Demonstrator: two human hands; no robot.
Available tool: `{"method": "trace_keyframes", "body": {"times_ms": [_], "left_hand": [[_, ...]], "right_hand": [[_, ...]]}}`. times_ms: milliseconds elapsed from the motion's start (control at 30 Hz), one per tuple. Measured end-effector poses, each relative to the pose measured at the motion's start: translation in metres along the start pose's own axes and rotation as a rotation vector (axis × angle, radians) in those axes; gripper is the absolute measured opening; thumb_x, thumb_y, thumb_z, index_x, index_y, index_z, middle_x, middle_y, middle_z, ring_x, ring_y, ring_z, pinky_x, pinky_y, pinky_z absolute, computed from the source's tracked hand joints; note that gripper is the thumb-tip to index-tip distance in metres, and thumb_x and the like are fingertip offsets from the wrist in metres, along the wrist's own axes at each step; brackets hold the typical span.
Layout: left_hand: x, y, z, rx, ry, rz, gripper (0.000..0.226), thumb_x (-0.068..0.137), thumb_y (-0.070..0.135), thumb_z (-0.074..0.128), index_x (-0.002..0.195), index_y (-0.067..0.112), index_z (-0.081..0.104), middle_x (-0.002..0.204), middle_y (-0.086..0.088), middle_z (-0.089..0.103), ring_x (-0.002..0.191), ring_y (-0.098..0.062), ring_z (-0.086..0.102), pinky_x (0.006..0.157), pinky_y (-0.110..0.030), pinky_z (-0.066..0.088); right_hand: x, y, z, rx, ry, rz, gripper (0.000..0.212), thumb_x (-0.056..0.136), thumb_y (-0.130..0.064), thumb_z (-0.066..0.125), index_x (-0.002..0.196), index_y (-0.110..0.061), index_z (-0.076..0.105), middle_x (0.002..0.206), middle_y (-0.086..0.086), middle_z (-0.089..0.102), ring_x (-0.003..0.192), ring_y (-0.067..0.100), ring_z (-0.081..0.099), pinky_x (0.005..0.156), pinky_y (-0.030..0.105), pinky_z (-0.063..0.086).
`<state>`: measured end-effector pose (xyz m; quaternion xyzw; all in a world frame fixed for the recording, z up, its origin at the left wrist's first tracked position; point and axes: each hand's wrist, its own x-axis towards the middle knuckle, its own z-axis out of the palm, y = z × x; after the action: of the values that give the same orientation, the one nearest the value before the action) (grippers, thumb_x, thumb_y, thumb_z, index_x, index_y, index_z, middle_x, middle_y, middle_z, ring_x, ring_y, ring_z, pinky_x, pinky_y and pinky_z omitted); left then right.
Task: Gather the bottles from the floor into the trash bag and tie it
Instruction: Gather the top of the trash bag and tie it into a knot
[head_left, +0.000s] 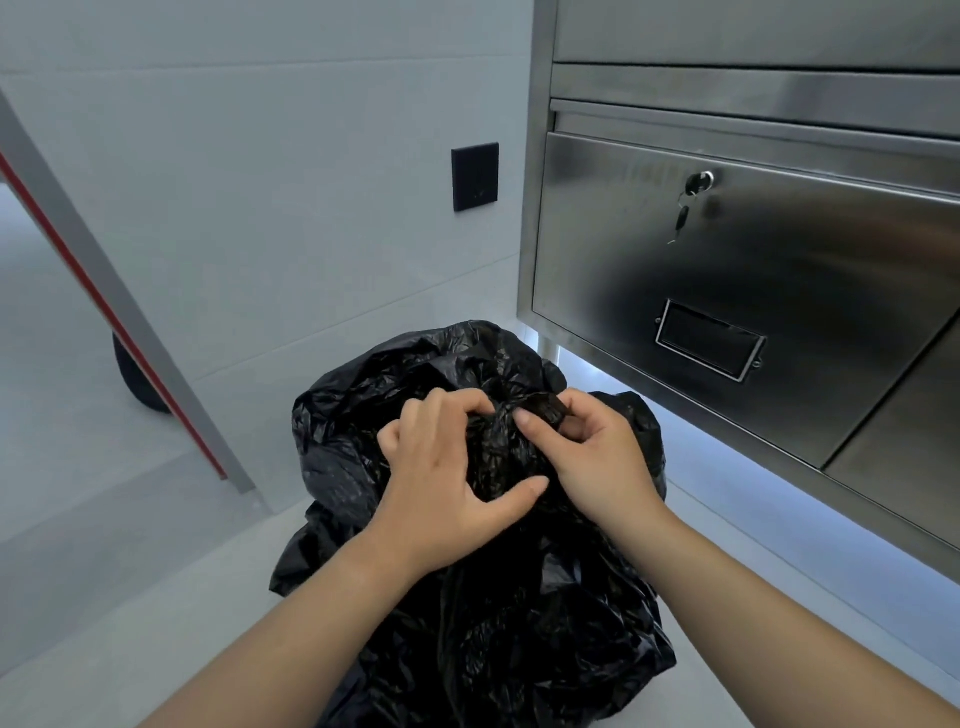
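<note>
Steel cabinet (753, 270) fills your right side, keys (684, 213) dangling from its lock. Down on the pale floor (130, 597) just left of it sits the black trash bag (519, 623), all crumpled. Your left hand (441, 478) is pinching the gathered plastic at the top, fingers curled in and thumb stretched along the bunch. Your right hand (597, 462) is clamped on the same twisted neck (524, 410) from the other side. Can't see any bottles.
</note>
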<state>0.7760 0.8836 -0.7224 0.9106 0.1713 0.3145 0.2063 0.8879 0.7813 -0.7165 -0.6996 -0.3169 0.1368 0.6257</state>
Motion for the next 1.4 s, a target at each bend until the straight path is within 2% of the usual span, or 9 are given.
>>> {"method": "trace_keyframes", "body": {"times_ms": [267, 400, 567, 800, 967, 1033, 1100, 1267, 1400], "left_hand": [[0.004, -0.007, 0.005, 0.343, 0.024, 0.103, 0.032, 0.079, 0.048, 0.045, 0.099, 0.025, 0.058, 0.084, 0.006, 0.043, 0.081, -0.018, 0.046, 0.075, -0.032, 0.017], [0.013, -0.019, -0.003, 0.144, -0.131, 0.039, 0.029, 0.088, 0.042, 0.031, 0.096, 0.028, 0.055, 0.083, 0.013, 0.037, 0.087, -0.009, 0.036, 0.078, -0.030, 0.017], [0.017, -0.024, -0.002, -0.049, -0.297, -0.025, 0.015, 0.096, 0.029, 0.038, 0.087, 0.031, 0.049, 0.084, 0.010, 0.044, 0.092, -0.008, 0.039, 0.082, -0.031, 0.024], [0.009, -0.023, -0.004, -0.263, -0.297, -0.042, 0.025, 0.091, 0.033, 0.049, 0.111, 0.045, 0.039, 0.106, 0.027, 0.046, 0.108, 0.005, 0.040, 0.083, -0.007, 0.032], [0.013, -0.026, -0.003, -0.114, -0.223, 0.117, 0.024, 0.093, 0.035, 0.047, 0.117, 0.032, 0.051, 0.100, 0.012, 0.051, 0.101, -0.008, 0.041, 0.089, -0.011, 0.029], [0.014, -0.026, -0.004, -0.105, -0.194, 0.108, 0.023, 0.093, 0.031, 0.051, 0.115, 0.028, 0.055, 0.095, 0.009, 0.050, 0.097, -0.010, 0.042, 0.088, -0.011, 0.029], [0.016, -0.026, -0.005, -0.115, -0.187, 0.080, 0.022, 0.093, 0.029, 0.052, 0.113, 0.025, 0.056, 0.093, 0.010, 0.050, 0.097, -0.009, 0.042, 0.087, -0.009, 0.029], [0.020, -0.025, -0.008, -0.190, -0.262, 0.048, 0.011, 0.094, 0.028, 0.050, 0.103, 0.033, 0.054, 0.089, 0.020, 0.047, 0.096, -0.004, 0.044, 0.083, -0.011, 0.031], [0.022, -0.023, -0.010, -0.215, -0.326, 0.056, 0.009, 0.095, 0.026, 0.049, 0.101, 0.030, 0.055, 0.093, 0.014, 0.051, 0.099, -0.009, 0.046, 0.087, -0.022, 0.036]], "right_hand": [[0.008, -0.009, -0.009, -0.021, -0.067, 0.223, 0.038, 0.075, -0.041, 0.073, 0.060, -0.011, 0.057, 0.058, 0.008, 0.053, 0.056, 0.014, 0.049, 0.057, 0.028, 0.042], [0.013, -0.010, -0.025, -0.002, -0.244, 0.123, 0.020, 0.077, -0.042, 0.071, 0.097, -0.035, 0.068, 0.073, 0.016, 0.067, 0.068, 0.026, 0.060, 0.072, 0.030, 0.048], [0.009, 0.006, -0.030, -0.330, -0.236, -0.145, 0.048, 0.064, -0.050, 0.077, 0.107, -0.057, 0.059, 0.085, -0.018, 0.066, 0.095, 0.010, 0.061, 0.100, 0.042, 0.039], [0.008, 0.012, -0.021, -0.652, -0.146, -0.290, 0.024, 0.074, -0.059, 0.063, 0.092, -0.044, 0.067, 0.077, -0.017, 0.057, 0.091, -0.001, 0.050, 0.078, 0.030, 0.017], [0.013, 0.006, -0.023, -0.514, -0.194, -0.227, 0.008, 0.079, -0.055, 0.058, 0.071, -0.054, 0.058, 0.088, -0.018, 0.060, 0.098, 0.008, 0.053, 0.094, 0.024, 0.020], [0.012, 0.002, -0.022, -0.449, -0.232, -0.200, 0.010, 0.081, -0.050, 0.060, 0.071, -0.051, 0.061, 0.087, -0.024, 0.064, 0.097, 0.008, 0.057, 0.100, 0.035, 0.030], [0.012, -0.001, -0.021, -0.371, -0.275, -0.168, 0.007, 0.083, -0.041, 0.063, 0.077, -0.042, 0.067, 0.081, -0.022, 0.069, 0.087, 0.003, 0.062, 0.095, 0.042, 0.040], [0.017, -0.006, -0.020, 0.056, -0.310, -0.015, 0.012, 0.085, -0.010, 0.065, 0.092, -0.018, 0.057, 0.066, -0.005, 0.069, 0.062, 0.007, 0.063, 0.063, 0.018, 0.049], [0.020, -0.007, -0.023, 0.007, -0.296, 0.027, 0.011, 0.085, -0.019, 0.066, 0.093, -0.020, 0.059, 0.070, 0.004, 0.070, 0.064, 0.017, 0.061, 0.068, 0.034, 0.051]]}}
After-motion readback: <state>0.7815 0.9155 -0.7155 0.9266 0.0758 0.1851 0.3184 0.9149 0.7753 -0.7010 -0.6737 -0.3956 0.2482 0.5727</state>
